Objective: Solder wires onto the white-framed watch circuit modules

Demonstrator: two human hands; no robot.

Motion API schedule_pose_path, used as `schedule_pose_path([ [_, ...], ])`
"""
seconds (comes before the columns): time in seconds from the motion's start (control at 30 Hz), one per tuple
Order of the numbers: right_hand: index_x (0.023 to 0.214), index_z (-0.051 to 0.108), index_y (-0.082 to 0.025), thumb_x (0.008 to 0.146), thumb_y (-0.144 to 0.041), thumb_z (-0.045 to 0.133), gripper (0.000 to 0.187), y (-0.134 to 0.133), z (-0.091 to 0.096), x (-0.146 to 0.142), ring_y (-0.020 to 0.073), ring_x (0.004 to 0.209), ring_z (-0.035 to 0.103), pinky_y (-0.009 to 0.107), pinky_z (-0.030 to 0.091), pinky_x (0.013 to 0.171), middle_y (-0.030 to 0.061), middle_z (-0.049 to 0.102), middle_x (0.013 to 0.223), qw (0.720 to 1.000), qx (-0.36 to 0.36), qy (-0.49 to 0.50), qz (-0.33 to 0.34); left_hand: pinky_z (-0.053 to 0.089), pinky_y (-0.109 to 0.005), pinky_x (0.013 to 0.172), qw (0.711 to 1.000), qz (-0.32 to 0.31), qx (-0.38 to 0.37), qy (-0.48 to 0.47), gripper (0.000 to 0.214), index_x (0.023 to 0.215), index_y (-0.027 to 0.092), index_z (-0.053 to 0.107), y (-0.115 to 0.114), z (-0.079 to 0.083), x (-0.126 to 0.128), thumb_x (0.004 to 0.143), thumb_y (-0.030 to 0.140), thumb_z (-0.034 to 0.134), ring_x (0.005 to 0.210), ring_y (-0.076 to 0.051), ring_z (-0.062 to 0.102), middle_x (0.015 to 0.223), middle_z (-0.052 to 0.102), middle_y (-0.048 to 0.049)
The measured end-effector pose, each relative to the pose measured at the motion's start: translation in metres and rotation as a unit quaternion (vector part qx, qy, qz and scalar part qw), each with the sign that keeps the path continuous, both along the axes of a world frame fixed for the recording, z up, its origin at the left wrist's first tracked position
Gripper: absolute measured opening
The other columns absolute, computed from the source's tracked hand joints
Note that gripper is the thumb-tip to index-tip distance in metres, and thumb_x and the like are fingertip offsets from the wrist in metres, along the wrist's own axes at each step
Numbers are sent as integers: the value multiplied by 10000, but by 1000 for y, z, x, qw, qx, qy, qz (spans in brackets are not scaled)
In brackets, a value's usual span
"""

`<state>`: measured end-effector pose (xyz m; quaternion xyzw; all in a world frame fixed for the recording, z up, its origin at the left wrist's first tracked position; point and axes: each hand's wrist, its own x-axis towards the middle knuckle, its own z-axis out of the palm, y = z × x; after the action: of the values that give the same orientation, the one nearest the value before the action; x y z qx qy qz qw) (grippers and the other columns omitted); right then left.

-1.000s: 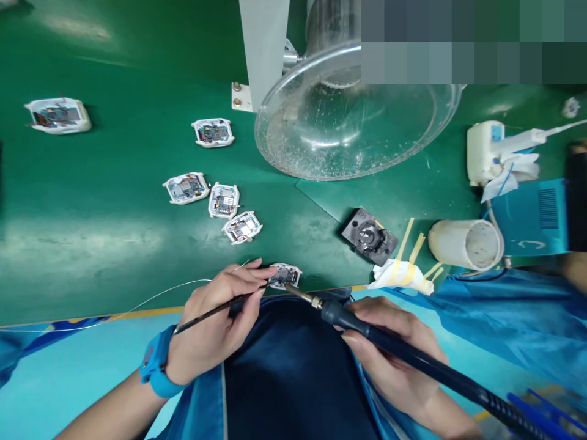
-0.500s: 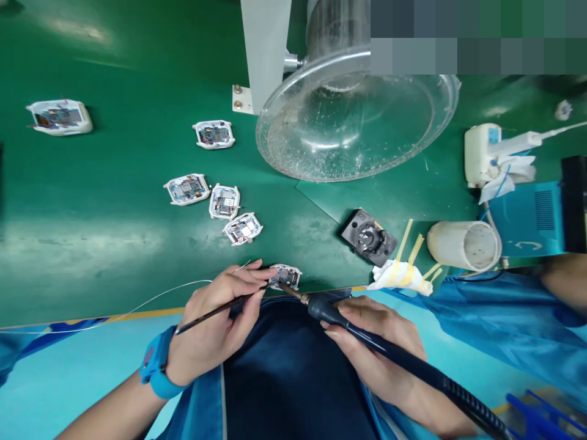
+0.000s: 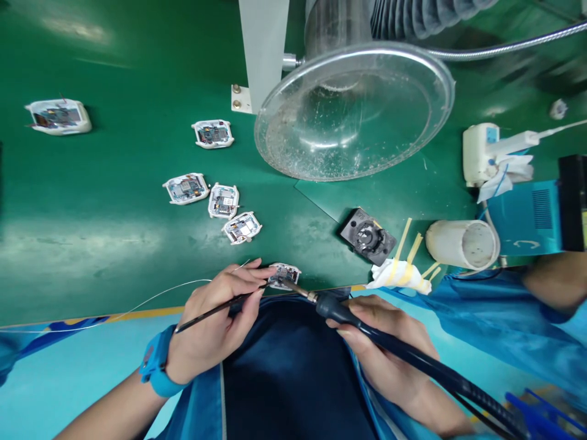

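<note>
My left hand [image 3: 222, 311] is closed on dark tweezers [image 3: 208, 315], whose tips reach a small watch case with a circuit board [image 3: 285, 276] at the table's front edge. A finger of that hand touches the case's left side. Thin solder wire [image 3: 160, 294] runs from the left to the same hand. In my right hand [image 3: 389, 342] is a soldering iron [image 3: 339, 308], its tip over the board; whether it touches, I cannot tell. More open watch cases lie further back, among them one [image 3: 242, 228] and another [image 3: 224, 200] close together.
A clear fume hood [image 3: 275, 146] overhangs the table. To the right are a black block [image 3: 367, 235], a taped white wad [image 3: 398, 276], a white cup [image 3: 447, 241] and a blue soldering station [image 3: 527, 220]. Another person's arm [image 3: 557, 281] shows at far right.
The soldering iron and my right hand have shifted slightly to the right and down. My left hand, the tweezers and the watch case stay nearly where they were.
</note>
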<state>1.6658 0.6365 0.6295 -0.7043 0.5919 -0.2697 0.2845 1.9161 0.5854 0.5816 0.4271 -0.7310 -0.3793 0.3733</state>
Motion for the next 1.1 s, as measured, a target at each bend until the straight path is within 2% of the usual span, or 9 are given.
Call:
schedule_pose_path([
  [0.1,822,761,-274,1051,-513,529,405,3,1,-3,173,682,794,258,623,606,-10,807,761,999,-7,-1,-44,658,-441,1046,1000,-4,-9,-7,240,1007,234,565,-1,1,0,929,9,600,1096,-196,768,1047,795,-33],
  [0.17,828,763,-270,1047,-507,544,390,4,1,-3,175,680,791,259,620,609,-7,806,760,999,-6,-11,-49,664,-449,1033,1000,-2,-9,-9,241,1015,238,564,-1,1,0,929,16,603,1102,-204,768,1067,798,-37],
  [0.3,1002,766,-235,1045,-395,591,241,6,-8,-1,174,789,804,255,653,726,31,826,865,997,-50,-61,-9,642,-410,1064,1000,-4,-3,-3,255,1017,231,563,-1,0,1,920,0,609,1115,-189,763,1080,789,-29],
  [0.37,1165,714,-208,1050,-295,590,190,6,-19,5,173,917,809,269,658,828,67,832,1002,988,-96,-119,21,631,-397,1076,1000,-12,7,10,260,1017,227,563,-1,0,2,918,-11,601,1115,-187,762,1056,772,-24],
  [0.43,1213,666,-191,1044,-194,573,192,5,-33,13,195,1075,786,328,648,932,106,817,1113,977,-125,-164,59,635,-425,1070,999,-13,20,38,251,1017,226,561,-1,-1,4,922,-4,591,1101,-206,767,1013,744,-22],
  [0.53,1078,664,-175,1018,-151,589,99,1,-50,25,258,1240,719,431,629,1003,149,798,1168,974,-142,-142,106,641,-476,1056,996,-2,38,76,219,1009,225,557,-1,-3,6,933,20,578,1060,-232,782,956,691,-15],
  [0.63,985,654,-167,1001,-181,629,33,-2,-57,32,280,1235,717,435,637,983,173,792,1171,974,-169,-99,115,645,-437,1049,996,-2,39,77,212,1008,215,562,-2,-5,7,926,21,586,1056,-222,782,961,681,-16],
  [0.77,985,652,-173,999,-176,622,33,-2,-58,33,270,1241,711,436,639,983,177,787,1181,973,-179,-91,113,651,-382,1030,998,1,19,63,244,1015,210,562,-1,-6,5,907,-7,598,1063,-201,775,998,709,-22],
  [1.1,961,648,-177,1004,-186,622,52,-1,-60,33,261,1238,712,418,643,980,171,794,1165,973,-186,-87,110,646,-404,1039,998,13,23,63,212,1021,225,567,0,-6,4,933,34,598,1068,-202,777,1024,716,-19],
])
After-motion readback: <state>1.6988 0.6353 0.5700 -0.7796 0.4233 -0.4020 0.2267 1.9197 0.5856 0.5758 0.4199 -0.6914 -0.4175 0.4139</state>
